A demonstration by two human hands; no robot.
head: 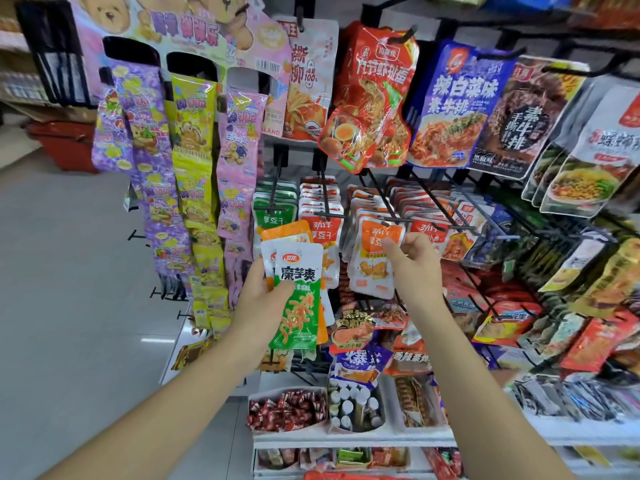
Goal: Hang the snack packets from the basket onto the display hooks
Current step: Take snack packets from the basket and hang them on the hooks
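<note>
The right hand [412, 259] pinches the upper corner of an orange-and-white packet [374, 268] between thumb and curled fingers, directly below the tip of the display hook [383, 203]. This packet hangs with its long axis vertical. It cannot be determined whether its hole is threaded on the hook. The left hand [261, 294], below and left of the hook, grips a stack of packets [299, 289], upright, green one foremost. The right hand is nearer the hook, so the likely feed direction is up and right from the stack.
</note>
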